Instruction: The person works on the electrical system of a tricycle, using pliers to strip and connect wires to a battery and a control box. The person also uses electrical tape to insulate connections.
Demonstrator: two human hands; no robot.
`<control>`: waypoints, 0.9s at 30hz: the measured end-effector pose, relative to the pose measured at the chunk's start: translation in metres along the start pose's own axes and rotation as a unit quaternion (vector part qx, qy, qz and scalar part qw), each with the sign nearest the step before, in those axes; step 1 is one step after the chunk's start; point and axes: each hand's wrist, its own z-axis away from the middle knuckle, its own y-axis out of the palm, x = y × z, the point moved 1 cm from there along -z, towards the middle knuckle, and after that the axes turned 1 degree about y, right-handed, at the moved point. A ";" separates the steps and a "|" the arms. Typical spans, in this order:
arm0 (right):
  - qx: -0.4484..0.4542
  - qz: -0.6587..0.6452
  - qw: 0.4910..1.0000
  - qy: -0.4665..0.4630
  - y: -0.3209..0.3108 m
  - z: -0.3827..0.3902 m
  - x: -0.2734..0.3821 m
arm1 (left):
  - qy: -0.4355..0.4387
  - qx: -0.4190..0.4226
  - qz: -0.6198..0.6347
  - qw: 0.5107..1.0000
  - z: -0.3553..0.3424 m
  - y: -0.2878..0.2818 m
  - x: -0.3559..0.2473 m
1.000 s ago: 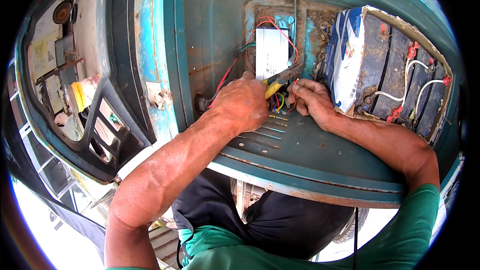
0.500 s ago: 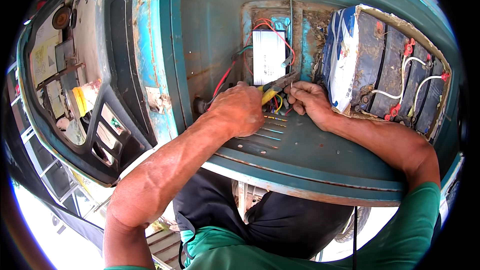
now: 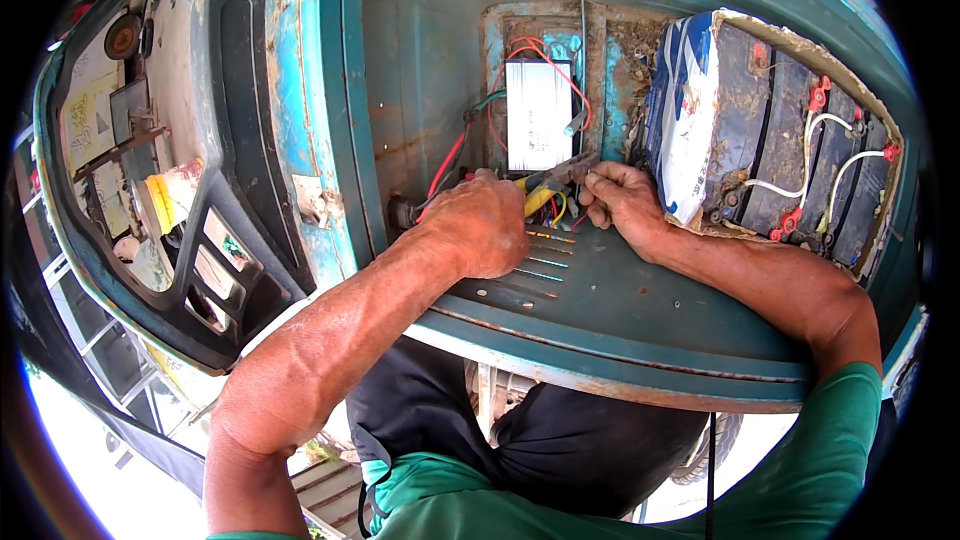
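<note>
My left hand [image 3: 480, 227] is closed around the yellow-handled pliers [image 3: 540, 202], whose dark jaws point right toward my other hand. Fingertips of my right hand [image 3: 622, 202] are pinched together at those jaws; whatever is between them is too small to make out. Below the pliers, thin yellow and red wires [image 3: 557, 208] show between the two hands. Just beyond the pliers stands a white box-shaped electrical unit [image 3: 538, 120] with red and green leads.
To the right sits a row of dark batteries [image 3: 735, 130] in a torn carton, joined by white cables with red terminals. The teal metal compartment's slotted ledge [image 3: 640, 290] lies nearest me. A black plastic frame [image 3: 235, 90] stands at the left.
The pliers' jaws have dipped slightly toward me and left. My right fingertips have shifted a little; the left hand stays nearly in place.
</note>
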 end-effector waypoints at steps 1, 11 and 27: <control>0.003 0.005 1.000 -0.001 -0.001 0.000 -0.001 | -0.002 0.004 -0.004 1.000 0.000 0.000 -0.001; 0.074 -0.011 0.997 0.006 -0.003 -0.001 -0.003 | 0.012 -0.007 -0.009 1.000 -0.003 0.005 0.000; 0.112 -0.052 0.992 0.039 0.001 0.001 -0.001 | -0.010 -0.012 -0.006 1.000 -0.003 0.008 0.000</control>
